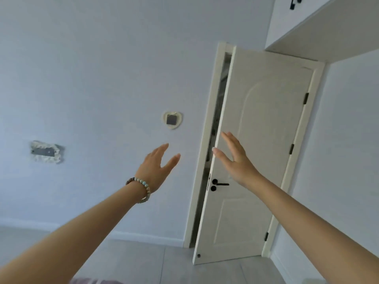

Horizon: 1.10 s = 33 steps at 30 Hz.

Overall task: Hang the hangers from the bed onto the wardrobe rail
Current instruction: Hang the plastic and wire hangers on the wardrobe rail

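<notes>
Both my arms reach forward into the room with empty hands. My left hand (156,162) is open with fingers spread, a beaded bracelet on its wrist, in front of the pale wall. My right hand (233,154) is open too, palm facing left, in front of the white door. No hanger, bed surface or wardrobe rail shows in the head view. A white cabinet (320,27) with a black handle juts out at the top right.
A white room door (256,140) with a black lever handle stands ajar ahead. On the wall hang a heart-shaped frame (172,120) and a frilled switch cover (47,152). Grey floor tiles (143,261) lie below; a strip of purple fabric (92,281) shows at the bottom edge.
</notes>
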Each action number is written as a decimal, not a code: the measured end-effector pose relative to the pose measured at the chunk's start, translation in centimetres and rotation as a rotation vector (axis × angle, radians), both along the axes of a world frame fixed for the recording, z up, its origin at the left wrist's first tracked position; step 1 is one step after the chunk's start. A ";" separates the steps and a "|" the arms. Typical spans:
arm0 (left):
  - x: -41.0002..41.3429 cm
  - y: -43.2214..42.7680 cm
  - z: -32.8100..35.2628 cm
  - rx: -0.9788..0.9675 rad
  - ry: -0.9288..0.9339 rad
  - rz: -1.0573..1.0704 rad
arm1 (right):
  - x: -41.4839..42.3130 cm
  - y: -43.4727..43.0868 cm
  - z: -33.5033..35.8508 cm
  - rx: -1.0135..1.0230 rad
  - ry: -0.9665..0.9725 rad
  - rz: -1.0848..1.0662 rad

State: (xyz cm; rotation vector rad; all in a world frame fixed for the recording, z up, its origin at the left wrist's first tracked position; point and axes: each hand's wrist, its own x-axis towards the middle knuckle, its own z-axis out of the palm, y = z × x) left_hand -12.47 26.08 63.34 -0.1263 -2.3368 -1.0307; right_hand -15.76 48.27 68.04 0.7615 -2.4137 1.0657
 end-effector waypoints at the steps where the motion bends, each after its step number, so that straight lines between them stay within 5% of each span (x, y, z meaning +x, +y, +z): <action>1: 0.0 -2.6 -1.7 -0.008 -0.035 0.036 | -0.8 -2.7 -1.7 0.022 -0.032 0.028; 14: 5.5 -26.1 -30.6 -0.143 -0.658 0.397 | -2.9 -29.0 -31.6 0.303 -0.500 0.287; 24: 13.5 -32.3 -51.7 0.015 -1.039 0.578 | 1.3 -36.3 -53.5 0.430 -0.789 0.365; 33: 14.7 -33.4 -62.9 0.076 -1.221 0.638 | 4.5 -38.8 -67.4 0.504 -1.002 0.412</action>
